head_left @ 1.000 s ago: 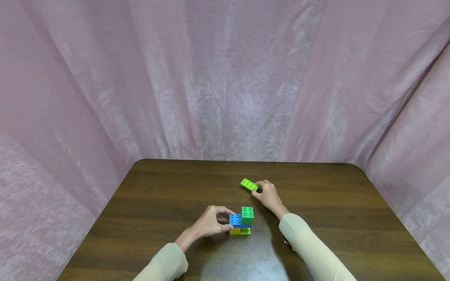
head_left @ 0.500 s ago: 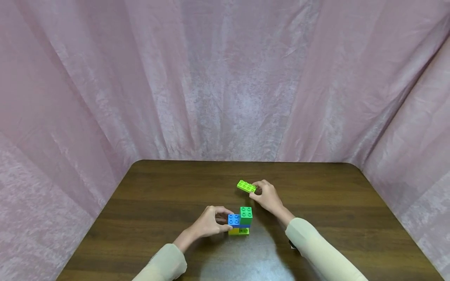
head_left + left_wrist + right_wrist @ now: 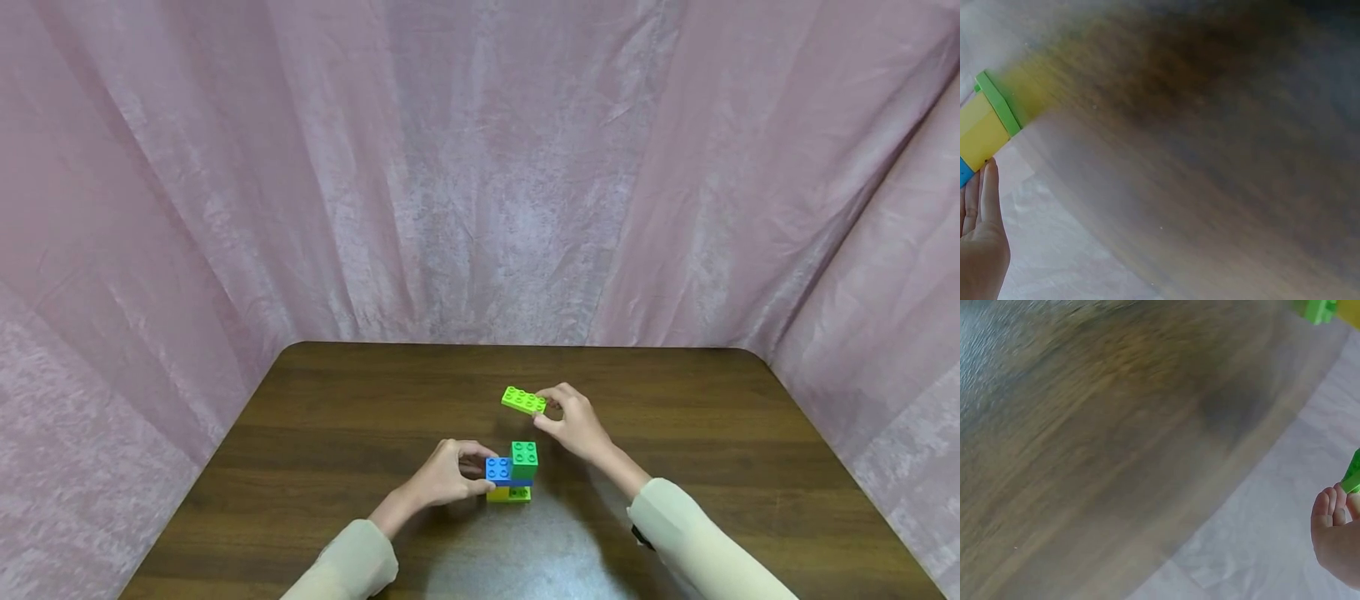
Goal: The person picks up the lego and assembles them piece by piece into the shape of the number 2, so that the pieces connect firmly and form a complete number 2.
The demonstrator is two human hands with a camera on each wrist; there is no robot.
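A dark brown wood-grain table (image 3: pixel 360 433) with rounded far corners fills the lower part of the head view. Pale pink crinkled fabric curtain (image 3: pixel 480 167) hangs in folds behind its far edge and along both side edges. Soft light leaves a pale sheen near the table's near edge.

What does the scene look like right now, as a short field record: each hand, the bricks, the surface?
left hand: grips the small stack of plastic bricks, blue and dark green over yellow and lime
right hand: pinches one end of the flat lime-green plastic plate brick, which is off the table
stack: stands on the dark wooden table
backdrop: pink fabric curtain
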